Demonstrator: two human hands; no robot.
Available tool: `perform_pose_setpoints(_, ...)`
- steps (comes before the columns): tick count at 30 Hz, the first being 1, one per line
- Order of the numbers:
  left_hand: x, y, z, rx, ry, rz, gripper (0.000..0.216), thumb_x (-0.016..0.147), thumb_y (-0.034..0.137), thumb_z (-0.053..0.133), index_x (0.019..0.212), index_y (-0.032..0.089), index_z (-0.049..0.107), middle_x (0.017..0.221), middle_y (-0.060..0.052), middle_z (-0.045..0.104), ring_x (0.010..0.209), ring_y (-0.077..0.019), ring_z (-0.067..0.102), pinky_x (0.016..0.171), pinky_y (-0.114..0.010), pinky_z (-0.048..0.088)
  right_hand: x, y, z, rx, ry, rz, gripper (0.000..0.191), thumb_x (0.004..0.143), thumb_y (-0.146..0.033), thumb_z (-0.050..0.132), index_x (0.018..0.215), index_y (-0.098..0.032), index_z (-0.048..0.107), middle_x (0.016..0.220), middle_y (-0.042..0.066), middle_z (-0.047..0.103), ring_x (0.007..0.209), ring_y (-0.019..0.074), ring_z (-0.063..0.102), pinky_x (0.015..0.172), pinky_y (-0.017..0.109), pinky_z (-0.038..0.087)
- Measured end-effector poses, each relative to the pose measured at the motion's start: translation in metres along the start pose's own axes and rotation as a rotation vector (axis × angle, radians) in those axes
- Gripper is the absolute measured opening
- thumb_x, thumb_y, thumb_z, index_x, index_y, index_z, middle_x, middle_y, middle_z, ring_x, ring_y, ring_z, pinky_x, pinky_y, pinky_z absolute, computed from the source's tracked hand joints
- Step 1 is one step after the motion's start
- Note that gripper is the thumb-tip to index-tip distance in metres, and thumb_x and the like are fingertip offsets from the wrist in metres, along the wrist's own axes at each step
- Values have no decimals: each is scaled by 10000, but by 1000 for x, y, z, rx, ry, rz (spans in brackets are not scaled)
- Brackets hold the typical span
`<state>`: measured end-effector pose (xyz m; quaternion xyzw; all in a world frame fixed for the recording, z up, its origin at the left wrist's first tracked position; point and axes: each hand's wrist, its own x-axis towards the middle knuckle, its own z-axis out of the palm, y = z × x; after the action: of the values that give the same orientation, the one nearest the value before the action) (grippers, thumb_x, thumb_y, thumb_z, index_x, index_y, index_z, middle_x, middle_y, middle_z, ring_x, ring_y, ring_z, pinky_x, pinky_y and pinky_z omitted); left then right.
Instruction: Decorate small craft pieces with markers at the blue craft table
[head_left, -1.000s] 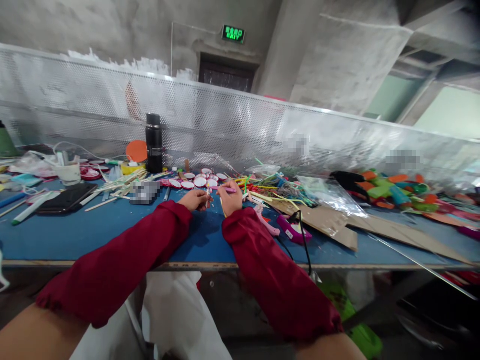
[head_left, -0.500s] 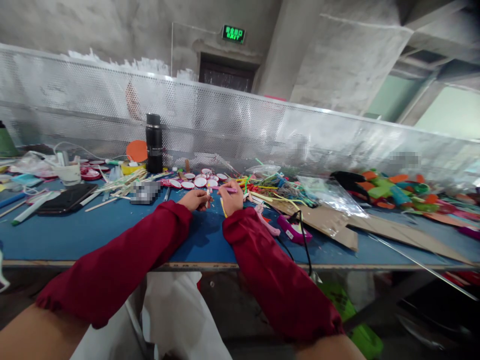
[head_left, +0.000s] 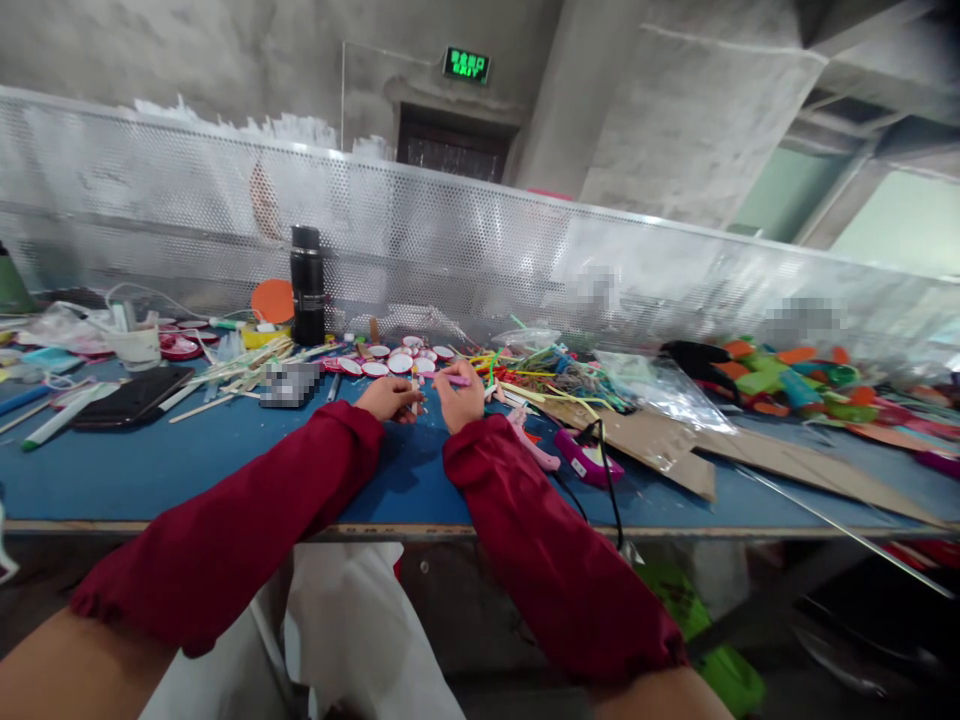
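Observation:
My left hand is closed, its fingertips pinching a small pale stick-like piece held upright over the blue tabletop. Close on its right, my right hand grips a pink-purple pen, whose tip points left toward that piece. Whether the tip touches it is too small to tell. Just beyond both hands lie several round white discs with red rims. A pink tool-like handle and a purple case with a cord rest right of my right forearm.
A black bottle stands at the back left, with a phone and thin wooden sticks nearby. To the right are coloured pipe cleaners, cardboard strips and a clear plastic bag. A perforated metal panel bounds the back.
My right hand has shifted very slightly and its fingers have changed pose around the pen. My left hand keeps its pinch in almost the same place.

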<state>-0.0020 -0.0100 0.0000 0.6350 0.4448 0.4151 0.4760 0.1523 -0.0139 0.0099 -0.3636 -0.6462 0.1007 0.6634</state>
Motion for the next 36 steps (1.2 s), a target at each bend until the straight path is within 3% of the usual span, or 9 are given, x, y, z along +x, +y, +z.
perform_pose_setpoints(9, 0, 0, 0, 6, 1, -1, 260, 727, 391, 707, 720, 144, 625, 650, -23, 678, 492, -111, 607, 469, -216, 475, 0, 1, 1, 34, -42, -8, 89, 744, -241, 560, 663, -220, 531, 619, -41, 558, 616, 136, 515, 629, 269, 407)
perform_pose_setpoints(15, 0, 1, 0, 6, 12, 1, 255, 734, 383, 703, 726, 143, 619, 638, -18, 675, 477, -104, 597, 469, -215, 479, 0, 0, 0, 6, 9, -11, 103, 748, -233, 555, 651, -219, 524, 617, -40, 548, 615, 136, 510, 647, 276, 407)
perform_pose_setpoints(20, 0, 0, 0, 15, 0, 4, 238, 745, 366, 692, 720, 146, 604, 618, -2, 666, 474, -106, 600, 458, -211, 475, 0, 1, 1, 36, -48, -11, 87, 747, -245, 565, 671, -215, 537, 622, -37, 564, 612, 136, 515, 630, 271, 406)
perform_pose_setpoints(36, 2, -2, -1, 1, 12, 23, 260, 730, 387, 705, 720, 146, 610, 634, -6, 674, 471, -99, 594, 456, -208, 474, 0, 2, 1, 16, 4, -9, 90, 741, -225, 557, 657, -213, 527, 615, -44, 553, 618, 131, 507, 638, 263, 403)
